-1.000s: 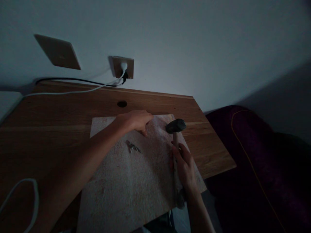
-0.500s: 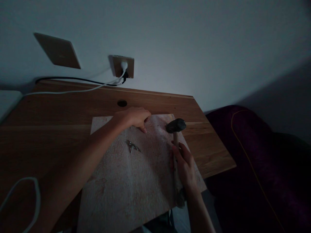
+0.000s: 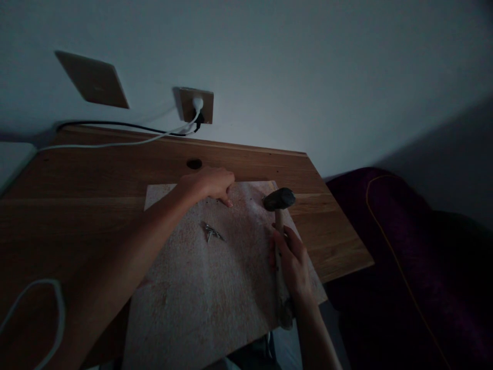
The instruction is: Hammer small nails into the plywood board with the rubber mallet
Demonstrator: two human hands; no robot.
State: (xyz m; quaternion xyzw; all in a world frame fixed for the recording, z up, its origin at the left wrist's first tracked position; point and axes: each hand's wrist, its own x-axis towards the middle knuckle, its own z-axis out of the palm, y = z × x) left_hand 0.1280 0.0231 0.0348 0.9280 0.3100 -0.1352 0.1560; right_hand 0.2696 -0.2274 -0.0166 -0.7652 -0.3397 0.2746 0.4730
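Observation:
My right hand [image 3: 295, 259] is closed round the pale handle of a hammer [image 3: 280, 199], whose dark head points up over the right side of a rough pale wooden board [image 3: 211, 298]. My left hand [image 3: 215, 182] rests at the board's far edge, thumb apart from the fingers and touching the surface; the fingertips are partly hidden, and I see nothing held. A small pile of nails [image 3: 211, 232] lies on the board below that hand. Several small dark spots [image 3: 245, 199] form a row near the far edge; whether they are nail heads or holes I cannot tell.
Under the board is a wooden desk [image 3: 327, 226] with a round cable hole [image 3: 194, 164]. White and black cords run to a wall socket [image 3: 196, 105]. A purple padded seat [image 3: 370, 205] stands at the right. A white cord loop [image 3: 57, 308] hangs lower left.
My left hand has shifted slightly left and away from me along the board's far edge. The right hand and hammer have stayed in place.

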